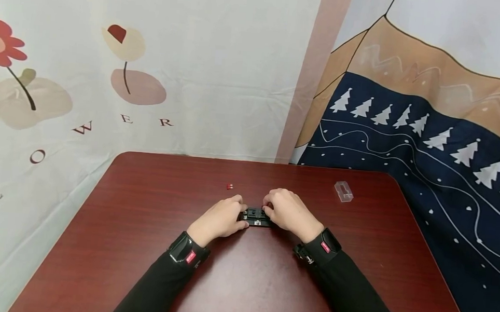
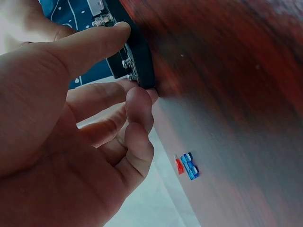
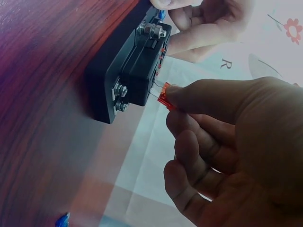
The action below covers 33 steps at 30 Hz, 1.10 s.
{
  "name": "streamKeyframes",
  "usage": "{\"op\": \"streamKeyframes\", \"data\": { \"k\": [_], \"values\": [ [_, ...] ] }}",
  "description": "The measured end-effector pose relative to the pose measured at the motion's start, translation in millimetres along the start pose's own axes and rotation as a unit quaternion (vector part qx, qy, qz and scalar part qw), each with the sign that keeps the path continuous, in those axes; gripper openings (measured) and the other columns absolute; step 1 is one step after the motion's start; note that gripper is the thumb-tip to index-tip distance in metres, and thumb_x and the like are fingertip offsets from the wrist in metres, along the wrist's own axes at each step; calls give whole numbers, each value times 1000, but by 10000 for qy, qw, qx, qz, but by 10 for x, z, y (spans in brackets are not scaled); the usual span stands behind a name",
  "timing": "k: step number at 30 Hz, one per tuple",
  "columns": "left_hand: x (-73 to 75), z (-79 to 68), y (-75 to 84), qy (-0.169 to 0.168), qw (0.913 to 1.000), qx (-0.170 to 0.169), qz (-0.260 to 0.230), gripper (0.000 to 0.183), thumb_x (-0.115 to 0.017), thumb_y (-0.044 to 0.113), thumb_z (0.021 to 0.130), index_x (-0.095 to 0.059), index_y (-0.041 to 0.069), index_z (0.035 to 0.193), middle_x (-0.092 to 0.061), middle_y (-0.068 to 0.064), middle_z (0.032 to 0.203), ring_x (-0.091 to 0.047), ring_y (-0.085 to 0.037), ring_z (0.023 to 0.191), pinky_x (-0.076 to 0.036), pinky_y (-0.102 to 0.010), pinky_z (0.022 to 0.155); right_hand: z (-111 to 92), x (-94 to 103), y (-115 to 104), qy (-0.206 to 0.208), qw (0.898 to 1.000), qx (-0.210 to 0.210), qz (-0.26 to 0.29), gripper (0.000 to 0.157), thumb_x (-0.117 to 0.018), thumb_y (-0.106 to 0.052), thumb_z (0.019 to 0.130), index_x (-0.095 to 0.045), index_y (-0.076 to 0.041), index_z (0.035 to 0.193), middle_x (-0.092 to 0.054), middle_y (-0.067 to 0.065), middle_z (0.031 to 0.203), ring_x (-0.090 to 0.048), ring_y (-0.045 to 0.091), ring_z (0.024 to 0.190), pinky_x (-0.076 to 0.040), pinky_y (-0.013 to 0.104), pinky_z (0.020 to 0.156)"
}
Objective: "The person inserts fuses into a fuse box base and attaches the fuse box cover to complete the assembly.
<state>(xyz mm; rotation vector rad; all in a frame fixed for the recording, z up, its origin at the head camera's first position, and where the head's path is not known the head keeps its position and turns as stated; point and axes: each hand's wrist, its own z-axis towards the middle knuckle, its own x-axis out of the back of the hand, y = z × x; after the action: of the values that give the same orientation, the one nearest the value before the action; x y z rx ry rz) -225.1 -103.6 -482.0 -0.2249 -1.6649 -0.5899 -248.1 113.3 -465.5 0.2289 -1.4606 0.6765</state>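
A black fuse block [image 1: 257, 222] with metal screw terminals lies on the table between both hands. My left hand [image 1: 221, 217] grips its left end, the thumb along the near edge and fingers at the far side, as the left wrist view shows. Between thumb and index finger, my right hand [image 3: 227, 118] pinches a red blade fuse [image 3: 164, 97]. The fuse's metal prongs point at the block's upper face and reach its slots; how deep they sit I cannot tell. Small red spots show along the same face. In the head view the right hand's fingers hide the fuse.
Beyond the left hand, a loose red fuse [image 2: 178, 165] and a blue fuse [image 2: 190, 165] lie side by side on the table [image 1: 139, 245]. A clear plastic box [image 1: 344, 191] stands at the back right. Printed curtains hang behind the table's far edge.
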Motion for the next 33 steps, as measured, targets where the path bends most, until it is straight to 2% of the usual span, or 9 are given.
{"op": "streamKeyframes", "data": {
  "k": [6, 16, 28, 33],
  "values": [
    [-7, -6, 9, -33, 10000, 64, -42, 46, -70, 42, 90, -67, 15, 128, -56, 1, 117, -63, -20, 97, -53, -35, 88, -7, -20, 23, -7, 10000, -7, -8, 5, -70, -23, 89, -75, -22, 90, -66, -9, 86, -58, 10, 81, -50, 30, 74],
    [7, -4, 26, 85, 9999, -46, -38, 45, -72, 40, 89, -69, 13, 125, -57, 1, 115, -64, -21, 99, -53, -36, 89, -16, -20, 44, -85, 9999, 30, 94, 6, -71, -24, 89, -76, -22, 91, -67, -9, 87, -59, 7, 79, -50, 28, 73],
    [52, -31, 49, -21, 9999, 39, -162, 46, -72, 39, 90, -68, 12, 127, -58, -1, 117, -64, -21, 100, -53, -38, 90, -15, -10, 47, -190, 9994, 102, 273, 9, -68, -23, 90, -77, -23, 93, -69, -9, 90, -60, 5, 80, -52, 27, 75],
    [33, -41, 42, 33, 9999, -2, -123, 44, -72, 39, 89, -69, 13, 125, -57, 0, 115, -64, -20, 98, -53, -37, 89, -38, -32, 44, -170, 9997, -25, 177, 7, -69, -23, 90, -76, -24, 92, -69, -10, 90, -60, 4, 80, -52, 26, 75]
  ]
}}
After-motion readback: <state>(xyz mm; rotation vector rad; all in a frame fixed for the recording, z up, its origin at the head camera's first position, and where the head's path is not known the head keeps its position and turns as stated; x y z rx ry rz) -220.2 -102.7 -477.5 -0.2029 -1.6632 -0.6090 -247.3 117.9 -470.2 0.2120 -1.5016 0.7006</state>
